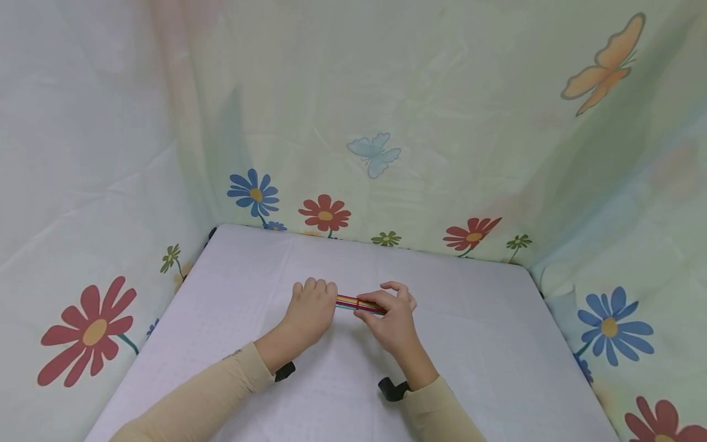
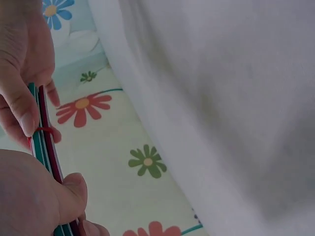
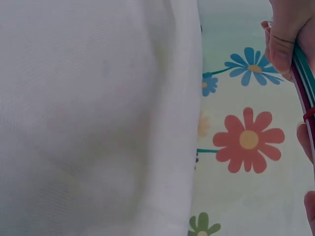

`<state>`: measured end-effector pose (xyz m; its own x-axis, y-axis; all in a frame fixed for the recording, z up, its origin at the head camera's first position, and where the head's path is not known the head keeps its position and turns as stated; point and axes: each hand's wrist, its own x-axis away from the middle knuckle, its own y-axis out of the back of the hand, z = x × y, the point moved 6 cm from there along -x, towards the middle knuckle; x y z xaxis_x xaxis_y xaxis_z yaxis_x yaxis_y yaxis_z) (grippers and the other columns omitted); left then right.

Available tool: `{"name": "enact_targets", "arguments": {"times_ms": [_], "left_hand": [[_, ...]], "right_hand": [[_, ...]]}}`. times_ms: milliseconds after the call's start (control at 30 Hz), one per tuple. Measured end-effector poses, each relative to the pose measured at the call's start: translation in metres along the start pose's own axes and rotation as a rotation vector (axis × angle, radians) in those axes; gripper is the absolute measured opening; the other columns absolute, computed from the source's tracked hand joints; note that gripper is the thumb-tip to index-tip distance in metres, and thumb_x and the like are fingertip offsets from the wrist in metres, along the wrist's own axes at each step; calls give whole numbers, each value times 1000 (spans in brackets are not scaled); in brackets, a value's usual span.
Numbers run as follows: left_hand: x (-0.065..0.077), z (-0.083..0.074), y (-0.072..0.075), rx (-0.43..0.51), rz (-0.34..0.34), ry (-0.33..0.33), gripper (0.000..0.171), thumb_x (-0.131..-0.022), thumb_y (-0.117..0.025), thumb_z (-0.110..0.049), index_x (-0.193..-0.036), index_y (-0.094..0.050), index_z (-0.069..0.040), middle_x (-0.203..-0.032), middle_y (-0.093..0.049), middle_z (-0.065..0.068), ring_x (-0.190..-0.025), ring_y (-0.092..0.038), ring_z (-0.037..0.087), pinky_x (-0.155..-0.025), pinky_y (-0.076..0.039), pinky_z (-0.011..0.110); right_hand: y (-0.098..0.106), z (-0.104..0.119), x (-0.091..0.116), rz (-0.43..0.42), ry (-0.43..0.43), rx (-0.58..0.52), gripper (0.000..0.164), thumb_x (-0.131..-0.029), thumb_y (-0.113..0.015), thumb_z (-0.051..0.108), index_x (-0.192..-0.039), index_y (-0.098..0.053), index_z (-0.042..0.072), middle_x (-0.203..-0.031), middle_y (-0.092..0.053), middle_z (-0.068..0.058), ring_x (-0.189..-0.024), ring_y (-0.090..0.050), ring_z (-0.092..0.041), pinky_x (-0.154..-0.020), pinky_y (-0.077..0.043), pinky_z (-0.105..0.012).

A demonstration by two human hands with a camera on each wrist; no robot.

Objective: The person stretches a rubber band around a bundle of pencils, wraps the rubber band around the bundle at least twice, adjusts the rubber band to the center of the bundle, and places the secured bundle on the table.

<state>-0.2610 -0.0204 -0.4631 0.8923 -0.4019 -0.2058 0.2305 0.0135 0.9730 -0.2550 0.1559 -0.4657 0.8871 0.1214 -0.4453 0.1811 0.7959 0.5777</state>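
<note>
A slim bundle of coloured pencils (image 1: 346, 301), with teal, dark red and yellow sides showing, is held level above the white table. My left hand (image 1: 312, 308) grips one end, its fingers curled round the pencils. On the other end my right hand (image 1: 394, 319) pinches the bundle between thumb and fingers. A thin red rubber band (image 2: 45, 130) circles the pencils, right at the right hand's fingertips in the left wrist view. The right wrist view catches the bundle (image 3: 303, 86) only at its edge. Both far ends of the pencils are hidden inside the hands.
The table (image 1: 486, 344) wears a white cloth. Around its back and sides hangs a pale curtain (image 1: 442, 123) printed with flowers and butterflies. Dark wrist-worn pieces (image 1: 393, 389) show below the beige sleeves (image 1: 204, 393).
</note>
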Motion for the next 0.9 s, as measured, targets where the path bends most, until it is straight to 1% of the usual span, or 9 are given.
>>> {"name": "enact_targets", "arguments": {"times_ms": [133, 200, 267, 367, 500, 667, 800, 900], "left_hand": [[1, 0, 0, 0, -12, 6, 22, -102, -73, -25, -105, -58, -10, -92, -60, 5, -85, -51, 22, -70, -36, 36], [1, 0, 0, -2, -18, 6, 21, -102, -72, -25, -105, -58, -10, -91, -60, 5, -84, -51, 22, -70, -35, 36], [2, 0, -1, -5, -21, 4, 21, -103, -72, -25, -104, -57, -10, -90, -59, 5, -84, -50, 22, -69, -34, 35], [2, -1, -2, -10, -16, 0, 21, -103, -72, -25, -103, -57, -11, -90, -59, 4, -83, -49, 22, -69, -33, 35], [2, -3, -4, -11, -20, -9, 20, -102, -72, -25, -102, -57, -11, -89, -58, 4, -82, -49, 21, -69, -33, 35], [2, -4, -6, -8, -27, -14, 20, -103, -71, -25, -101, -57, -12, -89, -58, 3, -82, -49, 21, -69, -35, 36], [3, -3, -7, 1, -10, -5, 21, -102, -72, -25, -104, -57, -10, -91, -60, 4, -83, -49, 21, -70, -35, 35], [3, -1, -8, 0, -7, -3, 21, -103, -72, -26, -105, -58, -10, -91, -60, 4, -84, -49, 21, -70, -35, 35]], "right_hand": [[0, 9, 1, -12, 100, 88, 31, -78, -97, 17, -107, -87, 18, -99, -84, 2, -130, -52, -32, -111, -17, -63], [0, 12, 1, -16, 124, 134, 32, -78, -97, 18, -108, -87, 18, -98, -84, 2, -129, -53, -32, -109, -18, -63], [-2, 13, 0, -15, 129, 174, 33, -78, -98, 19, -108, -87, 20, -97, -84, 3, -128, -54, -32, -108, -19, -63], [-5, 14, -1, 6, 106, 214, 32, -78, -98, 22, -108, -87, 22, -95, -84, 4, -127, -53, -32, -107, -20, -63], [-9, 16, -4, 46, 52, 243, 32, -78, -99, 25, -108, -87, 24, -95, -83, 6, -126, -51, -27, -109, -20, -63], [-13, 16, -6, 92, 16, 270, 36, -79, -98, 30, -112, -86, 25, -98, -83, 7, -128, -50, -26, -111, -19, -66], [-11, 11, -5, 98, -29, 232, 42, -78, -99, 28, -117, -85, 23, -103, -83, 7, -133, -48, -27, -115, -16, -66], [-6, 7, -3, 66, -40, 189, 43, -76, -100, 25, -115, -84, 20, -106, -83, 6, -135, -47, -27, -115, -16, -64]]}}
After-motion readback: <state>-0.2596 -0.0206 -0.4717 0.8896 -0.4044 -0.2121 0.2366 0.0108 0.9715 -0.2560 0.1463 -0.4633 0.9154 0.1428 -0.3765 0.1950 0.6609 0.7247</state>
